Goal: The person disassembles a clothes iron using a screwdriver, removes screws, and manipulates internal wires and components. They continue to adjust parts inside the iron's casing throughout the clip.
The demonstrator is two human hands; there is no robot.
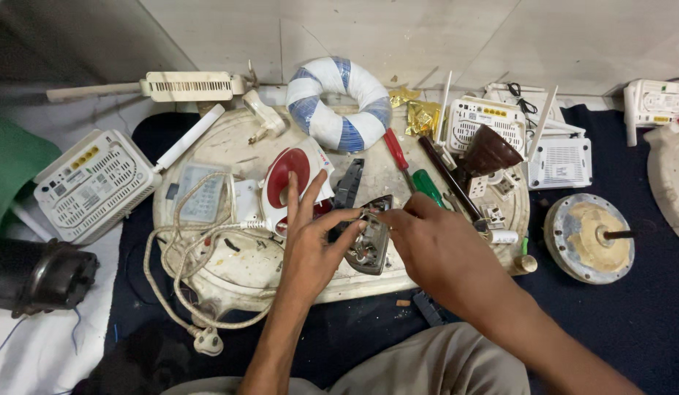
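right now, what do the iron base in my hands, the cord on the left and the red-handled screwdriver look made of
Iron base: looks like dull grey metal, with exposed parts inside; both the left hand and right hand touch it.
Cord: seemingly woven fabric sheath, off-white and grimy, ending in a white plastic plug.
Screwdriver: glossy red handle, probably plastic; dark shaft, likely steel.

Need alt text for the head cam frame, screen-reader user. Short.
Two bare hands work on the opened metal base of an electric iron on a round white board: the left hand steadies it, the right hand pinches at its wiring. Around them lie screwdrivers, a white cord with plug, white routers and a blue-and-white taped ring.
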